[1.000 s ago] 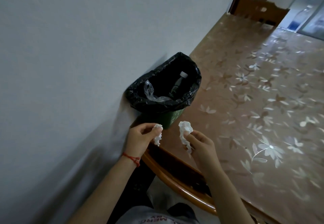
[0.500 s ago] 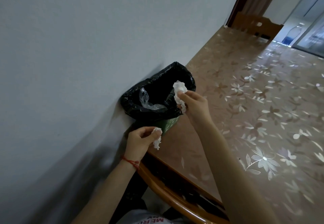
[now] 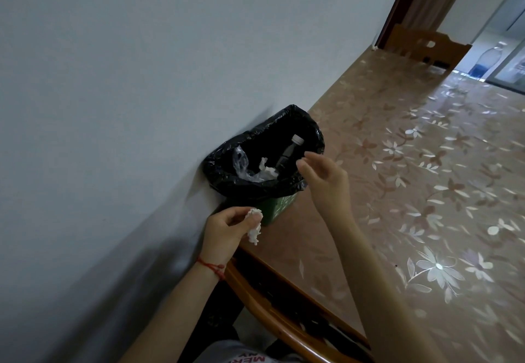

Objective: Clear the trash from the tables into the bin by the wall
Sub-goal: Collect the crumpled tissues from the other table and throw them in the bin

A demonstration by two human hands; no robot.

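On the floral-patterned brown table, the black-lined green plastic bin is sitting against the wall, the empty right hand is hovering slack-fingered beside it, and the left hand, pinching a crumpled white tissue, should be reaching over the rim before letting go.

The right hand is raised with its forearm stretched forward, fingers loosely spread and holding nothing, thumb and forefinger apart. The left hand sits lower and nearer the body, thumb and fingers pinched together around a small white wad, a red string round its wrist.
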